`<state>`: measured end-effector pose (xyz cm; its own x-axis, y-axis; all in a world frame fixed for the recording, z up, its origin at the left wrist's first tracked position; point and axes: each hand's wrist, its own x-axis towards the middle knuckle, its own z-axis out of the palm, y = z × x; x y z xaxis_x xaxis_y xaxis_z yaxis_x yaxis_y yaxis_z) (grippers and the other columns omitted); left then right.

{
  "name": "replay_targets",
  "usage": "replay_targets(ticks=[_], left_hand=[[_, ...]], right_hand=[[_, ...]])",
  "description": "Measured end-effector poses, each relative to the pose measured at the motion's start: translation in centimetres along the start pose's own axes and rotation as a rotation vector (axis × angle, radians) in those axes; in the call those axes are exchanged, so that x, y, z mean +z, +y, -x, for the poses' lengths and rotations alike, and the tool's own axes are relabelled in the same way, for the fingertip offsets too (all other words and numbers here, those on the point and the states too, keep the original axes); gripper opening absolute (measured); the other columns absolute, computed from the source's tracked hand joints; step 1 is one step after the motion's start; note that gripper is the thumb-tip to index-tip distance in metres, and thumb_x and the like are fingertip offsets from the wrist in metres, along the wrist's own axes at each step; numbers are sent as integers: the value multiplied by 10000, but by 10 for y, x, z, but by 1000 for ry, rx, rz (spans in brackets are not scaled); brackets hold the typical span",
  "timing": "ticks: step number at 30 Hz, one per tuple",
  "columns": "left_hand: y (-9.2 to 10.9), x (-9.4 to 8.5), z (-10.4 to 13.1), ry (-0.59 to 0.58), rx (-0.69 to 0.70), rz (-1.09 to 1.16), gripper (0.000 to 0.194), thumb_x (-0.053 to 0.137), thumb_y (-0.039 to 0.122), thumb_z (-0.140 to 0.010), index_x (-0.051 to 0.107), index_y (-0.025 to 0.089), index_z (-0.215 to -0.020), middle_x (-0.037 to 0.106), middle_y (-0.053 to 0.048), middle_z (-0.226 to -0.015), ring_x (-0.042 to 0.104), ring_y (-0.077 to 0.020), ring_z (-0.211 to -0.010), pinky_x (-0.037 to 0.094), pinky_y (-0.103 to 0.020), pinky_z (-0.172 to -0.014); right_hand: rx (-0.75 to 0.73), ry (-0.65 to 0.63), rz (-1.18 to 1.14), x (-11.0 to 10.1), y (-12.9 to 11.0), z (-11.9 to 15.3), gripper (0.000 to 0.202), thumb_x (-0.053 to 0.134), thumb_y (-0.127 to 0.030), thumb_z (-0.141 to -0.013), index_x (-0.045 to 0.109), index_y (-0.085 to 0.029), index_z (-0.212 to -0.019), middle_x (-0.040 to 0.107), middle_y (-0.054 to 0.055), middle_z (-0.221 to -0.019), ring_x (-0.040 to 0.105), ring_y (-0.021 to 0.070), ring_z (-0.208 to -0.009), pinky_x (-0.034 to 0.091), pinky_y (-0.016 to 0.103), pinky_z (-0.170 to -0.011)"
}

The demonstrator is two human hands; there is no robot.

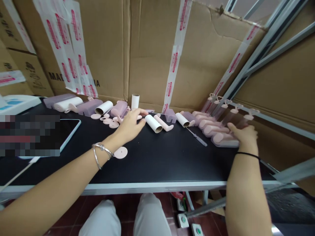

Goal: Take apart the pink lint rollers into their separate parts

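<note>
My left hand (pixel 131 124) reaches over the middle of the table with fingers stretched and apart, holding nothing visible. Beside its fingertips lies a white paper roll (pixel 153 123) with a cardboard core. Another white roll (pixel 135 101) stands upright just behind the hand. To the right of the lying roll is a bent pink plastic handle (pixel 164 124). My right hand (pixel 245 136) is closed around the end of the nearest pink roller (pixel 225 140), in a row of several with heart-shaped loops. Some of its fingers are hidden behind the roller.
A screwdriver (pixel 198 137) lies right of centre. Pink discs (pixel 120 152) and purple translucent covers (pixel 90 107) are spread leftward. A tablet-like device (pixel 71 126) with a cable is at left. Cardboard (pixel 147 59) walls the back; a metal frame (pixel 265 52) rises at right.
</note>
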<state>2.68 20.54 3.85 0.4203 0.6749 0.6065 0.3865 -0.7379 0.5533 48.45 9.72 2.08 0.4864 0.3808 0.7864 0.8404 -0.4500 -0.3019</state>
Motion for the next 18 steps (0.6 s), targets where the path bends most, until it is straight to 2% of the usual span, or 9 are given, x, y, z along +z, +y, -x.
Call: replay_targets(ticks=[3, 5, 7, 8, 10, 12, 14, 16, 18], left_hand=[[0, -22, -8, 155, -65, -45, 209, 479, 231, -811, 594, 189, -981, 625, -70, -1072, 561, -218, -1037, 399, -374, -967], [-1, -39, -12, 240, -97, -88, 232, 477, 224, -806, 609, 192, -995, 633, -64, -1086, 565, -212, -1028, 402, -349, -950], [-4, -55, -14, 203, -155, -128, 257, 482, 254, -801, 615, 196, -1012, 648, -59, -1059, 589, -207, -954, 435, -332, -874], [-5, -63, -13, 102, -196, -146, 277, 490, 295, -797, 618, 200, -1024, 660, -54, -1016, 603, -205, -889, 451, -326, -816], [-6, -78, -10, -259, -286, -190, 349, 537, 404, -759, 632, 216, -1038, 674, -42, -914, 614, -202, -776, 459, -309, -713], [-5, -91, -4, -685, -335, -251, 433, 614, 478, -677, 652, 232, -1031, 677, -36, -880, 617, -205, -767, 453, -289, -687], [-1, -96, 2, -939, -326, -339, 513, 672, 504, -604, 651, 253, -1050, 672, -39, -957, 614, -210, -830, 448, -269, -695], [5, -90, 7, -1035, -317, -410, 556, 684, 522, -576, 632, 280, -1073, 655, -38, -1038, 610, -201, -835, 437, -250, -658], [9, -77, 11, -1074, -349, -460, 560, 693, 500, -552, 619, 285, -1064, 664, -29, -999, 606, -180, -736, 411, -238, -577]], right_hand=[[377, 135, 32, -3, -12, 1, 934, 639, -631, -614, 422, -28, -1293, 432, 469, -1115, 438, 555, -1065, 309, 611, -646], [498, 174, 21, -7, -22, 1, 1087, 671, -631, -567, 319, 6, -1375, 335, 502, -1227, 336, 587, -1175, 263, 661, -718], [532, 249, -19, -14, -37, 1, 1157, 718, -595, -531, 276, 13, -1410, 265, 483, -1323, 249, 575, -1259, 216, 683, -814], [507, 323, -47, -19, -47, 1, 1143, 735, -562, -531, 283, 6, -1414, 249, 457, -1362, 220, 555, -1290, 191, 679, -868], [332, 543, -106, -31, -76, 1, 975, 734, -459, -579, 377, -18, -1371, 310, 393, -1378, 240, 496, -1315, 165, 629, -967], [-83, 643, -143, -41, -116, 4, 617, 637, -345, -702, 513, -64, -1237, 487, 303, -1258, 361, 389, -1268, 211, 528, -1020], [-472, 434, -183, -47, -165, 12, 325, 529, -307, -783, 618, -114, -1028, 594, 218, -1092, 456, 335, -1166, 293, 484, -987], [-671, 101, -221, -44, -216, 29, 285, 405, -287, -867, 611, -129, -985, 612, 168, -1052, 502, 291, -1084, 344, 452, -940], [-789, -100, -210, -30, -258, 53, 260, 389, -310, -895, 610, -185, -951, 646, 93, -956, 575, 217, -909, 422, 347, -814]])
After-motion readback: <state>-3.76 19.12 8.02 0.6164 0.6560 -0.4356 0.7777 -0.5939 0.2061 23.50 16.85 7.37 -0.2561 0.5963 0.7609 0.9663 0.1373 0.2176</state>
